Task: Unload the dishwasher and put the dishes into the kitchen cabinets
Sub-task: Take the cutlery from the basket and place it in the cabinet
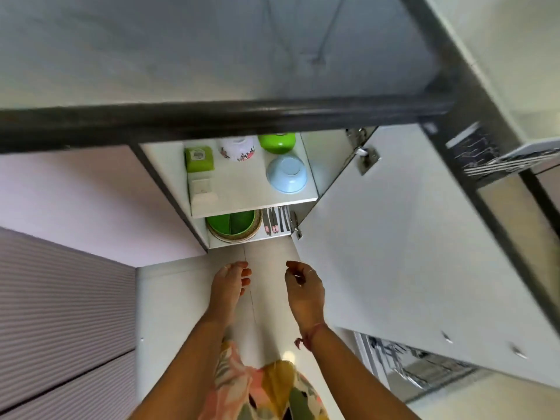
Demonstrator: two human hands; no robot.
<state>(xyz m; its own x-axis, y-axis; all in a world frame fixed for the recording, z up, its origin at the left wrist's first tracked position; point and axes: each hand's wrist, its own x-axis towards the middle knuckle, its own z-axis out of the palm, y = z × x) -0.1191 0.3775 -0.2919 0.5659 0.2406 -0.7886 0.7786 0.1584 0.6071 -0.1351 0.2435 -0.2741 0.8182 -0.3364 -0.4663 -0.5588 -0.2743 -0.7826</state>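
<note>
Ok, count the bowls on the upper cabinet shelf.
3, all upside down: a floral white bowl at the back middle, a green bowl back right, a light blue bowl front right. The countertop may hide others.

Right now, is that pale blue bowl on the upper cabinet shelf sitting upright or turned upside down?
Upside down. The pale blue bowl shows its round base ring facing out, its wider rim resting against the white upper shelf.

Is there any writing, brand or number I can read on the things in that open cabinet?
None can be read.
Green box: a pale label on its face, too blurred to read.
Knives: small red tags on the handles, too small to read.
Floral bowl: flower print only, no words.
</note>
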